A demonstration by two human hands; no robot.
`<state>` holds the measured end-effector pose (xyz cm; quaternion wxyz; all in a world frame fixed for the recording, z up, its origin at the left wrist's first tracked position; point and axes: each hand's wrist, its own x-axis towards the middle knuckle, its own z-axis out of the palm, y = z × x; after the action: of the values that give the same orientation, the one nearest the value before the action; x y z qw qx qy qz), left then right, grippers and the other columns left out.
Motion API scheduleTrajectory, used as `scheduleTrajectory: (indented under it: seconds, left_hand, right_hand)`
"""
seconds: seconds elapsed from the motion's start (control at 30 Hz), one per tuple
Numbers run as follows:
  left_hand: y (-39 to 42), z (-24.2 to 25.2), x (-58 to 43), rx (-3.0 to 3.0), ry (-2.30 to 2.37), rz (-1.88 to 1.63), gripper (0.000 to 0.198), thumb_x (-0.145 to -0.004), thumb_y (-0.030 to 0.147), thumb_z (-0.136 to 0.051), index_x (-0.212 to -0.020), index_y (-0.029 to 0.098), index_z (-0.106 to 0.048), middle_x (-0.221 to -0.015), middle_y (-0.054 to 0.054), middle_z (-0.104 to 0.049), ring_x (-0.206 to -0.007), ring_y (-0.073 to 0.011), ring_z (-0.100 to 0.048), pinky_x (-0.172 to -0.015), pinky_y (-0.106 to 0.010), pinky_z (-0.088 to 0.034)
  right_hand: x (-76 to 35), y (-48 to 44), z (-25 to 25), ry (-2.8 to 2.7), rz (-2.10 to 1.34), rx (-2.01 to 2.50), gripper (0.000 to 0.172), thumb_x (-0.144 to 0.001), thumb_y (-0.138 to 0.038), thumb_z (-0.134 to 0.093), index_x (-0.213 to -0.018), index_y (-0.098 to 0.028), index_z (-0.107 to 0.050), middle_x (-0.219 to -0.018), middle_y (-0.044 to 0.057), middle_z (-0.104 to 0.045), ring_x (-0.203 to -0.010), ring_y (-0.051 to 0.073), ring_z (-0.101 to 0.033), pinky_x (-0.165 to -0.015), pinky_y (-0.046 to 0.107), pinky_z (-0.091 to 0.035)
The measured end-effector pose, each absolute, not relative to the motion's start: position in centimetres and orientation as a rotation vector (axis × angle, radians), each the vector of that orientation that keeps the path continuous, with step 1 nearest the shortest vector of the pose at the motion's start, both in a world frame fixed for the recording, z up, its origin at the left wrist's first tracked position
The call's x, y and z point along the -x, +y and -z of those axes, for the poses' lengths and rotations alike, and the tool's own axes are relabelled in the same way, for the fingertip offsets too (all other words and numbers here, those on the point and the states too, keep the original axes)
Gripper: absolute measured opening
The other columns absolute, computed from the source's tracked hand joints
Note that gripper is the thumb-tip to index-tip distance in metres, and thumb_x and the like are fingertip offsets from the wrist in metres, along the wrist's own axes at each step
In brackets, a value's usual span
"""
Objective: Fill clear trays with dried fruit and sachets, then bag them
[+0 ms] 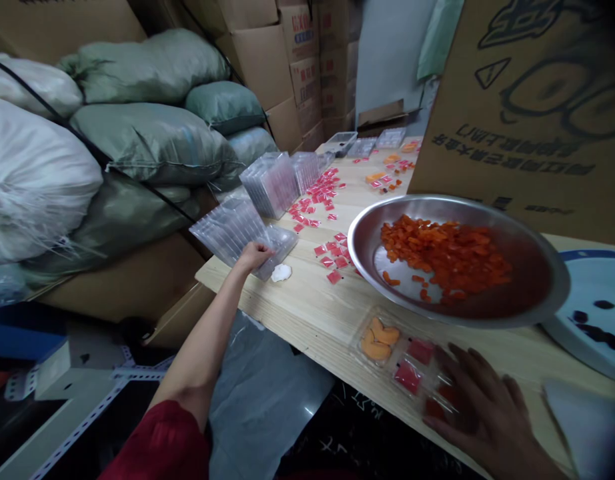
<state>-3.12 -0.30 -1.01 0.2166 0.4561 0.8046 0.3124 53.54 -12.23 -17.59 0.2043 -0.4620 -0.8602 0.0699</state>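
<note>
My left hand (256, 257) reaches to the table's left end, fingers closed on the edge of a clear plastic tray in a leaning stack of clear plastic trays (227, 230). A small white piece (281, 273) lies beside it. At the front edge, my right hand (487, 407), slightly blurred, rests with fingers stretched over the right end of a filled compartment tray (387, 367). That tray holds orange curved pieces (378, 339) at its left and red sachets (408, 377) in the middle. Orange-red bits under my right fingers are partly hidden.
A steel bowl (457, 313) of orange-red chunks (445, 257) stands behind my right hand. Red sachets (332, 253) lie scattered mid-table. More upright trays (270, 183) stand behind. A cardboard box (527, 127), a white-blue round item (595, 320) and stuffed sacks (152, 140) border the table.
</note>
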Motion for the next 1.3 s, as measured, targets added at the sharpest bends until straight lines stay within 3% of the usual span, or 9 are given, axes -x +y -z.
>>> scheduleTrajectory:
  seconds: [0.23, 0.43, 0.6, 0.77, 0.9, 1.0, 1.07, 1.17, 1.3]
  left_hand:
    - [0.1, 1.2, 3.0, -1.368, 2.400, -0.669, 0.022, -0.079, 0.024, -0.072, -0.060, 0.018, -0.061, -0.053, 0.002, -0.052, -0.061, -0.0160, -0.052, -0.062, -0.027, -0.035]
    - [-0.7, -0.1, 0.4, -1.544, 2.546, -0.755, 0.007, -0.084, 0.014, -0.062, -0.079, 0.019, -0.059, -0.095, -0.014, -0.067, -0.097, -0.0289, -0.064, -0.086, -0.035, -0.044]
    - [-3.5, -5.2, -1.7, -1.638, 2.567, -0.978, 0.012, -0.098, 0.019, -0.042, -0.095, 0.020, -0.054, -0.102, -0.012, -0.063, -0.099, -0.0257, -0.061, -0.094, -0.038, -0.046]
    - [-11.7, -10.2, -9.2, -1.812, 1.760, -0.983, 0.028, -0.106, 0.043, -0.044, -0.088, 0.023, -0.054, -0.081, -0.002, -0.054, -0.075, -0.0180, -0.054, -0.076, -0.031, -0.049]
    - [-16.6, -10.2, -16.2, -1.613, 1.229, -0.530, 0.027, -0.105, 0.046, -0.048, -0.097, 0.025, -0.062, -0.083, -0.004, -0.057, -0.073, -0.0178, -0.053, -0.070, -0.031, -0.050]
    - [-16.8, -7.5, -19.4, -1.452, 1.006, -0.456, 0.028, -0.105, 0.046, -0.049, -0.094, 0.023, -0.061, -0.080, -0.002, -0.055, -0.072, -0.0165, -0.052, -0.070, -0.031, -0.050]
    - [-15.8, -5.1, -20.4, -1.385, 0.976, -0.528, 0.027, -0.103, 0.047, -0.053, -0.093, 0.023, -0.059, -0.079, 0.000, -0.054, -0.070, -0.0148, -0.050, -0.067, -0.029, -0.048]
    - [-14.0, -1.5, -20.5, -1.348, 0.994, -0.593, 0.024, -0.093, 0.043, -0.070, -0.103, 0.024, -0.060, -0.082, 0.001, -0.058, -0.071, -0.0137, -0.053, -0.067, -0.028, -0.047]
    - [-11.2, 2.8, -20.0, -1.360, 1.071, -0.735, 0.039, -0.082, 0.035, -0.078, -0.114, 0.023, -0.059, -0.080, 0.003, -0.059, -0.071, -0.0145, -0.056, -0.068, -0.029, -0.047]
  right_hand:
    - [-53.4, -12.3, 17.5, -2.399, -0.217, 1.283, 0.097, -0.083, -0.066, -0.070, -0.166, -0.035, -0.031, -0.166, 0.015, -0.043, -0.148, 0.050, -0.042, -0.108, 0.075, -0.037]
    - [-53.3, -12.5, 17.2, -2.358, -0.273, 1.323, 0.093, -0.078, -0.067, -0.073, -0.161, -0.035, -0.045, -0.164, 0.015, -0.045, -0.149, 0.050, -0.040, -0.114, 0.078, -0.031]
    - [-52.8, -13.7, 13.8, -2.239, -0.456, 1.315, 0.082, -0.090, -0.061, -0.067, -0.163, -0.040, -0.038, -0.166, 0.010, -0.043, -0.153, 0.049, -0.034, -0.115, 0.085, -0.024]
    - [-49.5, -16.7, 4.3, -1.848, -0.726, 1.230, 0.054, -0.098, -0.051, -0.065, -0.150, -0.040, -0.057, -0.156, 0.005, -0.056, -0.145, 0.039, -0.051, -0.126, 0.072, -0.027]
    - [-46.7, -18.1, -1.2, -1.677, -0.803, 1.210, 0.075, -0.090, -0.052, -0.078, -0.157, -0.041, -0.048, -0.160, 0.004, -0.051, -0.151, 0.038, -0.042, -0.126, 0.070, -0.029]
    - [-46.4, -18.3, -1.1, -1.511, -0.972, 1.260, 0.059, -0.093, -0.048, -0.076, -0.148, -0.037, -0.059, -0.133, 0.007, -0.070, -0.120, 0.030, -0.067, -0.110, 0.056, -0.053]
    - [-47.1, -18.3, 0.5, -1.317, -1.062, 1.291, 0.046, -0.092, -0.046, -0.076, -0.134, -0.030, -0.069, -0.103, 0.005, -0.074, -0.088, 0.022, -0.070, -0.087, 0.041, -0.062]
    - [-48.4, -17.7, 3.5, -1.017, -0.996, 1.355, 0.043, -0.084, -0.050, -0.082, -0.116, -0.022, -0.074, -0.080, 0.000, -0.066, -0.068, 0.015, -0.060, -0.066, 0.030, -0.056]
    - [-49.0, -16.9, 6.9, -0.870, -0.924, 1.421, 0.053, -0.078, -0.053, -0.086, -0.116, -0.019, -0.072, -0.079, 0.000, -0.065, -0.069, 0.016, -0.059, -0.066, 0.029, -0.052]
